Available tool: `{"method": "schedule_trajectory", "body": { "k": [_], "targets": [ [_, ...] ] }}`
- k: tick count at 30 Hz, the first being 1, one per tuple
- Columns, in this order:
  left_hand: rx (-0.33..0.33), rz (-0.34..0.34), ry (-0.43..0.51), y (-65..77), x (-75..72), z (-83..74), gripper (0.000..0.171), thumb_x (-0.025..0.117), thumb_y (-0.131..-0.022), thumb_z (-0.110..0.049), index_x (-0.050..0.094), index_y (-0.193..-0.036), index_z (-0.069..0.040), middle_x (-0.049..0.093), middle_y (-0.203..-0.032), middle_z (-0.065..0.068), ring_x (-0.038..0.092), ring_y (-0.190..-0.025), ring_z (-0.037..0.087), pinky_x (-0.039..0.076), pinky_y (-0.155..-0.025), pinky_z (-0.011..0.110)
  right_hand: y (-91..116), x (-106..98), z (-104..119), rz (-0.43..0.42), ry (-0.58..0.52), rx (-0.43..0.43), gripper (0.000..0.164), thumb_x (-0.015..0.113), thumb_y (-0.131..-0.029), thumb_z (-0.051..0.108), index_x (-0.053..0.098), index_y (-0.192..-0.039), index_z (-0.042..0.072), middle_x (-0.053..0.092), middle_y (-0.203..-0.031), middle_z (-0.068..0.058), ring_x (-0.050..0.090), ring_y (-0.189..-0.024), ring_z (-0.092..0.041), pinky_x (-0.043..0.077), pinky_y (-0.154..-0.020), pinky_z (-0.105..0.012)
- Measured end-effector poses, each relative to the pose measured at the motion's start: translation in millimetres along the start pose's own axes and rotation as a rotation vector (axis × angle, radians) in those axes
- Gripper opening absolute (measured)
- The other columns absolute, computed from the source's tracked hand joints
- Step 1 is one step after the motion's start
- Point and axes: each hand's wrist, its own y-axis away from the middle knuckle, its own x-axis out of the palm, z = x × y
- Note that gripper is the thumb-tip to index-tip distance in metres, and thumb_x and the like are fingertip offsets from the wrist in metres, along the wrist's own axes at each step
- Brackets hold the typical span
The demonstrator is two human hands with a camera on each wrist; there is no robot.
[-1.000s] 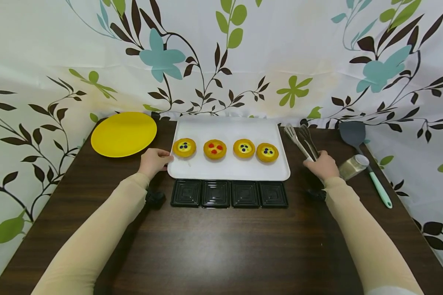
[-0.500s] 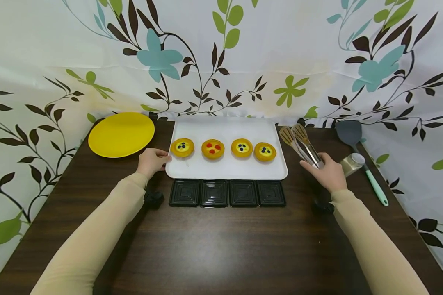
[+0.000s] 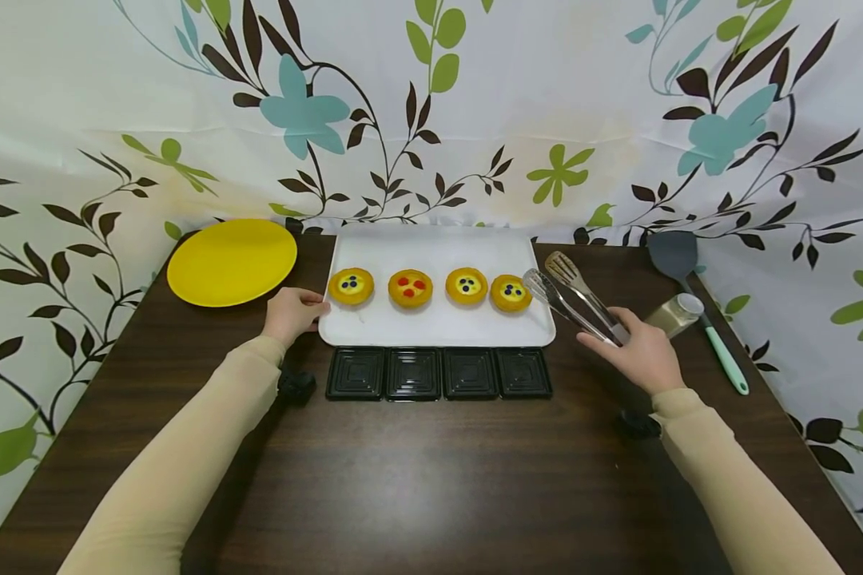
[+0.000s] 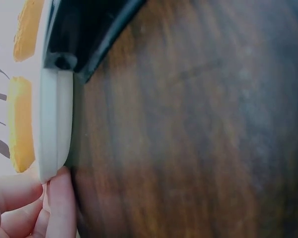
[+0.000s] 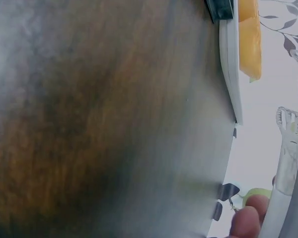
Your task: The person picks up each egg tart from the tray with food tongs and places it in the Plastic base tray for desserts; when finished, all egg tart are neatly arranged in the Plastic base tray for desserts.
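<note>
My left hand (image 3: 290, 315) pinches the left edge of a white tray (image 3: 439, 327), thumb on top and fingers beneath in the left wrist view. In a row on the tray sit several tarts: a red-topped tart (image 3: 410, 288), and blue-dotted ones such as the leftmost tart (image 3: 351, 286) and the rightmost tart (image 3: 511, 293). My right hand (image 3: 643, 351) grips metal tongs (image 3: 582, 302) with slotted heads. The tongs' arms are spread, one head near the rightmost tart and the other past the tray's right edge. In the right wrist view the tongs (image 5: 288, 168) appear at the right.
Several black square dishes (image 3: 413, 374) line the tray's front edge. A yellow plate (image 3: 232, 263) stands back left. Right of my right hand are a glass jar (image 3: 672, 316) and a grey turner (image 3: 673, 254) with a mint handle. A patterned cloth (image 3: 431, 120) hangs behind the table.
My right hand has lifted the tongs and turned them; their heads have moved left toward the tray and the rightmost tart. The left hand has stayed at the tray's edge.
</note>
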Motion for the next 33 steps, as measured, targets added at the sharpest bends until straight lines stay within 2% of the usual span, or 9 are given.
{"method": "schedule_trajectory", "body": {
  "k": [6, 12, 19, 26, 33],
  "targets": [
    [0.007, 0.002, -0.005, -1.1, -0.5, 0.5, 0.038, 0.058, -0.095, -0.017, 0.056, -0.124, 0.008, 0.058, -0.116, 0.026, 0.062, -0.101, 0.033, 0.055, -0.083, 0.036, 2.5, 0.9, 0.5, 0.043, 0.006, -0.055, 0.081, 0.067, -0.076, 0.063, 0.052, -0.128, 0.004, 0.065, -0.086, -0.021, 0.053, -0.063, -0.026, 0.043, -0.056, -0.035],
    [-0.003, 0.005, 0.023, -1.9, -0.9, 1.9, 0.039, 0.058, -0.095, -0.016, 0.055, -0.125, 0.008, 0.057, -0.117, 0.026, 0.061, -0.103, 0.034, 0.055, -0.083, 0.035, 2.7, 0.9, 1.2, 0.090, 0.061, -0.062, 0.084, 0.066, -0.074, 0.067, 0.052, -0.127, 0.002, 0.064, -0.088, -0.022, 0.053, -0.064, -0.026, 0.044, -0.053, -0.036],
    [-0.015, 0.003, 0.040, -1.4, -0.1, 1.4, 0.039, 0.058, -0.095, -0.017, 0.055, -0.126, 0.007, 0.057, -0.118, 0.025, 0.061, -0.104, 0.033, 0.055, -0.084, 0.035, 1.0, 4.0, 2.6, 0.108, 0.100, -0.070, 0.088, 0.064, -0.073, 0.069, 0.052, -0.127, 0.001, 0.065, -0.094, -0.024, 0.055, -0.067, -0.027, 0.044, -0.052, -0.036],
    [-0.030, 0.000, 0.067, -0.7, 0.6, 0.0, 0.038, 0.058, -0.095, -0.017, 0.056, -0.125, 0.007, 0.056, -0.120, 0.025, 0.061, -0.103, 0.033, 0.055, -0.084, 0.035, -4.3, 11.2, 2.0, 0.117, 0.126, -0.085, 0.091, 0.063, -0.072, 0.072, 0.052, -0.127, 0.001, 0.064, -0.089, -0.019, 0.054, -0.065, -0.025, 0.041, -0.049, -0.031],
    [-0.021, -0.005, 0.066, -0.7, 0.9, 1.9, 0.038, 0.058, -0.095, -0.017, 0.056, -0.125, 0.007, 0.057, -0.117, 0.025, 0.062, -0.100, 0.032, 0.056, -0.083, 0.034, -10.7, 13.8, 8.3, 0.112, 0.135, -0.098, 0.092, 0.062, -0.072, 0.073, 0.052, -0.127, 0.001, 0.065, -0.099, -0.024, 0.058, -0.072, -0.029, 0.050, -0.058, -0.044]
  ]
}}
